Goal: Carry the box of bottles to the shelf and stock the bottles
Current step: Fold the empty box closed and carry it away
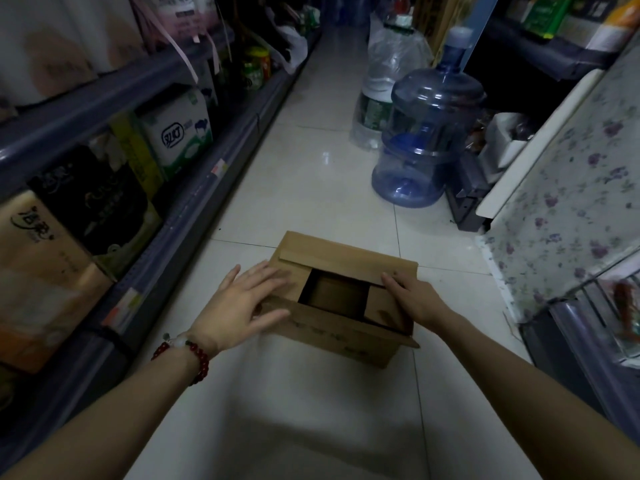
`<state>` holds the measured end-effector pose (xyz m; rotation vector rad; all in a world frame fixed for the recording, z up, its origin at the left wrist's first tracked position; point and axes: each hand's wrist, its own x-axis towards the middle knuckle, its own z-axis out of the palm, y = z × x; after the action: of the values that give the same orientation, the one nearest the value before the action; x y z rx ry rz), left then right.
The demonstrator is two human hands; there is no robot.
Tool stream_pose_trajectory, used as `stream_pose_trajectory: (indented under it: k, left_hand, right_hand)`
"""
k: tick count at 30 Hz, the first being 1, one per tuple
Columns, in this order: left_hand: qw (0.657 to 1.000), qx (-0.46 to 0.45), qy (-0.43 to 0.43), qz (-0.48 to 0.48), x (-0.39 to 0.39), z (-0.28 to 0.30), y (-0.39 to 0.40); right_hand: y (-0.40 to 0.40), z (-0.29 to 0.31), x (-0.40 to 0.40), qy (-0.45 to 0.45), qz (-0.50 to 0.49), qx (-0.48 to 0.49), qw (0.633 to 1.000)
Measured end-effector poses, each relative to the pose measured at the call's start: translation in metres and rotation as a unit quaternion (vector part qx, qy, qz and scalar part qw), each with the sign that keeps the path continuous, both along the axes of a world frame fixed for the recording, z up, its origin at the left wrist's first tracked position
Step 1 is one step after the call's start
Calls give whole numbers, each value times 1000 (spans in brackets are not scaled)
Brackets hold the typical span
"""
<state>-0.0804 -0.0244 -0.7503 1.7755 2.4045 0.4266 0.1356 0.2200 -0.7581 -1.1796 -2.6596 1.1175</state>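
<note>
Cardboard is what you have under both hands: a brown box (pixel 341 299) sitting on the pale tiled floor (pixel 311 188) of a narrow aisle, its top flaps partly folded in so a dark rectangular gap shows in the middle. Through that gap only more cardboard and shadow can be seen; no bottles are visible inside from the head view.

Your left hand (pixel 239 299) lies at the box's left end with fingers spread wide and flat, palm down, its grip apart and not closed on anything; the fingertips reach over the left flap and the thumb side sits against the near left corner. A bracelet of red beads (pixel 187 351) circles that wrist. Your right hand (pixel 414 299) rests on the right side of the top, fingers laid loosely along the flap edge beside the gap, grip also apart rather than clamped.

To your left runs a grey shelf (pixel 194 188) stocked with packs of tissue (pixel 180 129) and other wrapped paper goods. Ahead and to the right, well apart from the box, a large blue water jug (pixel 426 140) stands on the floor, with a clear plastic jug (pixel 384 84) just behind it. At your right is a surface covered in a floral-print cloth (pixel 568 202).
</note>
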Motion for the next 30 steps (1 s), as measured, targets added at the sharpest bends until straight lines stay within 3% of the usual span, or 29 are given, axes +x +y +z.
stream_pose_trajectory:
  k: [5,14,17,24,30]
  left_hand:
    - [997,9,27,69,-1,12,31]
    - [985,-60,59,150,-2,1,84]
    - [983,-85,44,156,0,-7,98]
    - [970,-138,-38,197,-3,-35,101]
    - [958,-138,-142,206,-11,-42,98]
  right_hand:
    - [18,14,1,-1,-32,-76,997]
    - [25,12,-3,3,-39,-90,995]
    - [22,7,-6,-12,-14,-45,999]
    - [9,-30,-12,-56,-34,198,978]
    - [-4,-47,-10,-55,-65,196,977]
